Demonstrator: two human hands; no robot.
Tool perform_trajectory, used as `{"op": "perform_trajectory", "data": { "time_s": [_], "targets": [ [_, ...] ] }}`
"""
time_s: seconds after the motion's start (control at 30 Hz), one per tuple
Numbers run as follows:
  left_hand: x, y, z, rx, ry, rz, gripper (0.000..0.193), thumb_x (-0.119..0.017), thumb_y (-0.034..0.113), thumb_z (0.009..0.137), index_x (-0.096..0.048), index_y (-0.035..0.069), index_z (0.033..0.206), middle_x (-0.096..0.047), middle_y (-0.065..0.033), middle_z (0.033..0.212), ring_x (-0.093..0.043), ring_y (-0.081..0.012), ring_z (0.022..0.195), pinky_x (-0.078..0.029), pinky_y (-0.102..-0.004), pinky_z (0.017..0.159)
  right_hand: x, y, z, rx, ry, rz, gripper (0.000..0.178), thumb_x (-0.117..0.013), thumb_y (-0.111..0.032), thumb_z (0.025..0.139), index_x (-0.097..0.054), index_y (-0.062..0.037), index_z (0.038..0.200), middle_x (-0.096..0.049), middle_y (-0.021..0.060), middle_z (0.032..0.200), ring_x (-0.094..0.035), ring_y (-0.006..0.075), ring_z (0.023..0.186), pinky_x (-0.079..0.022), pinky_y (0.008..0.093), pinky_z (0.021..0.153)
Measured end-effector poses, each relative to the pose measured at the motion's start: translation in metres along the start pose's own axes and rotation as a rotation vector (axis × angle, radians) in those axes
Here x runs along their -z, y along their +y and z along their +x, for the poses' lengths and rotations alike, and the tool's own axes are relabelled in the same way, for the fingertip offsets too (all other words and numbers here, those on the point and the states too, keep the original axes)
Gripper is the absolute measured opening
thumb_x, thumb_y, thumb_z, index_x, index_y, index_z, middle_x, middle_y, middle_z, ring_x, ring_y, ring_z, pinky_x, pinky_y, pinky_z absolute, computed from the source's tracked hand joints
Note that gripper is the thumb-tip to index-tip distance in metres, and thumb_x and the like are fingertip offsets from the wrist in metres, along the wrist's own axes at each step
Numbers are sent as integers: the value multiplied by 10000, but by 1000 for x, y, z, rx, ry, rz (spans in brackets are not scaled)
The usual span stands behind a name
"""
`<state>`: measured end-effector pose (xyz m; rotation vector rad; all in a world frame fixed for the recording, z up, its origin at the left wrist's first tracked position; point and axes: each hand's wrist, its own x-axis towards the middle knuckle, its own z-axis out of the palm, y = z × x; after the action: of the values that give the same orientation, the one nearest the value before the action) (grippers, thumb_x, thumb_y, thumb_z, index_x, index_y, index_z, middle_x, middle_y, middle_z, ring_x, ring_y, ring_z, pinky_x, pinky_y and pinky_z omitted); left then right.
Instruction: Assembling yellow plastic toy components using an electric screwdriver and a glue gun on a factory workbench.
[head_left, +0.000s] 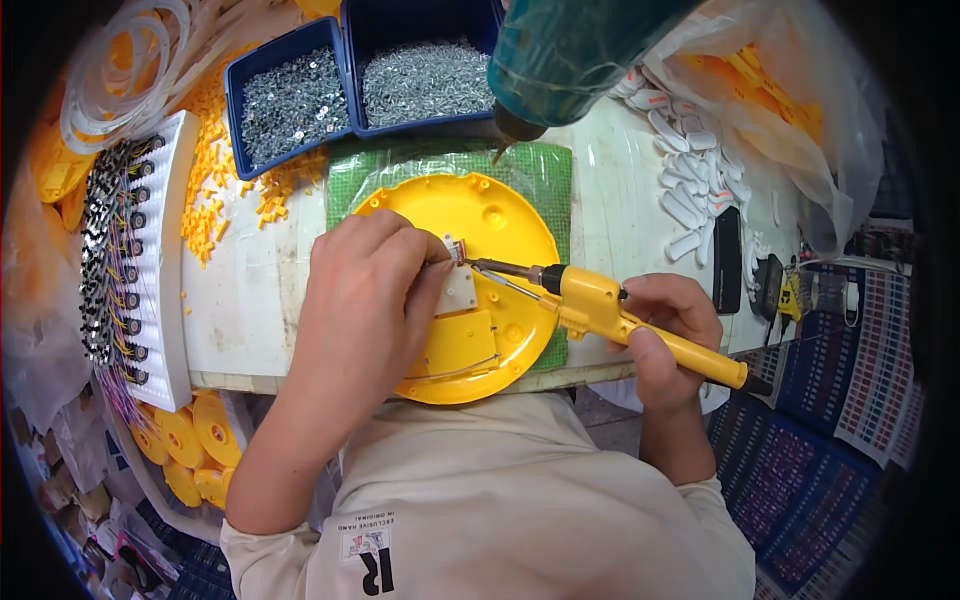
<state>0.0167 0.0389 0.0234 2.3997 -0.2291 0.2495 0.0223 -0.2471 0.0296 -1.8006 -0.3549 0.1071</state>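
Observation:
My right hand [672, 335] is closed around the yellow handle of a soldering iron [595, 302], which has a thin metal tube beside its shaft. The iron's tip reaches a small component at the upper edge of a white board [459, 290]. That board sits inside a round yellow plastic shell [525, 235], above a raised yellow rectangular cover [462, 343]. My left hand [365, 285] reaches over the shell's left side, thumb and fingers pinched beside the iron's tip. What the pinch holds is hidden. A green mat [350, 160] lies under the shell.
A teal power screwdriver [570, 60] hangs above the shell. Two blue bins [240, 125] of small metal parts stand behind. At left are yellow pieces [205, 210] and a white foam tray [165, 300] with wired parts; at right, white plastic parts [690, 190] and a clear bag [840, 180].

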Motion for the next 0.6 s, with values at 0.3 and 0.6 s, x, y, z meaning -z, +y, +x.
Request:
{"op": "perform_trajectory", "data": {
  "time_s": [0.3, 0.6],
  "targets": [
    [1, -1, 2, -8, -12, -1, 118, -771, 53, 833, -661, 19, 861, -620, -115, 862, -617, -327, 878, -467, -441, 808, -4, -6, 10, -27, 27, 2, 365, -672, -151, 819, -667, 34, 1134, -688, 91, 873, -634, 119, 688, -527, 243, 636],
    [4, 1, 4, -5, -43, 15, 121, -773, 38, 831, -658, 10, 859, -622, -112, 855, -616, -321, 868, -473, -429, 803, 5, -14, 25, 10, -37, -47, 335, -679, -144, 798, -710, 11, 1093, -741, 92, 865, -660, 138, 706, -535, 270, 674]
  ]
}}
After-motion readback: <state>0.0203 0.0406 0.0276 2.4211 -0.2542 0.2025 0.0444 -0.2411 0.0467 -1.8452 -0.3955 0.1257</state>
